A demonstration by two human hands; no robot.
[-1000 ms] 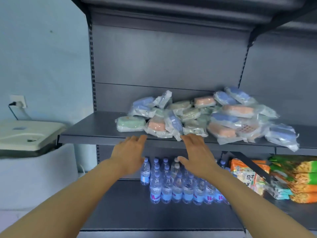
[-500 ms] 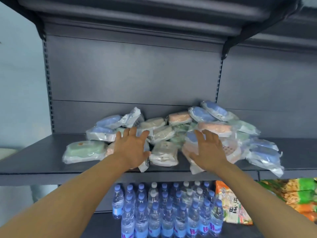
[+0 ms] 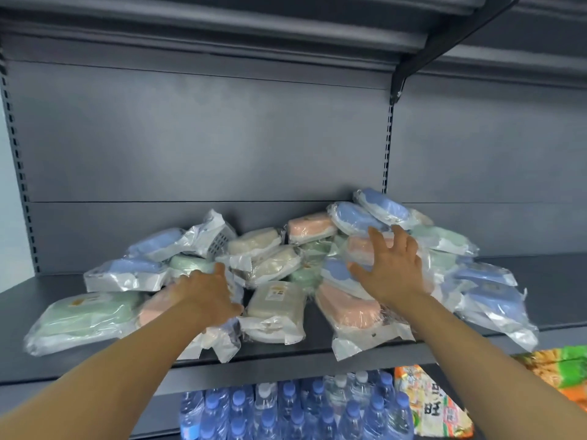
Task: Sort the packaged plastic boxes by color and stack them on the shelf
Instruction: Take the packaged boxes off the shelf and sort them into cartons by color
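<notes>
While the right hand's fingers (image 3: 398,246) fan out straight and apart over the heap, they close on nothing; the tips hover at or just touch a peach box (image 3: 360,249) and the blue box (image 3: 354,217) above it, and contact cannot be told for certain. Spread that wide, the right hand (image 3: 389,268) looks set to press or steady the loose pile, or to choose one colour from it. On the other side, the fingers of the left hand (image 3: 206,292) are mostly hidden behind its back as they reach into the bags; whether they curl round anything cannot be told, though the thumb (image 3: 219,269) sticks up free. It lies over a peach box (image 3: 152,308), beside a green box (image 3: 79,315) at the left end and a cream box (image 3: 276,300) in the middle.

Both forearms rise from the bottom corners, palms turned down, wrists about level with the shelf (image 3: 317,350) edge, elbows out of view.

All the packaged boxes lie on this middle shelf in one jumbled mound, blue, green, peach and cream mixed together, some bags overhanging the front edge. Nothing is grouped by colour or stacked yet, so sorting is judged barely begun. Slippery wrappers and the overhang mean a careless pull could slide a bag off. Below stand water bottles (image 3: 286,411) and snack packets (image 3: 438,404).
</notes>
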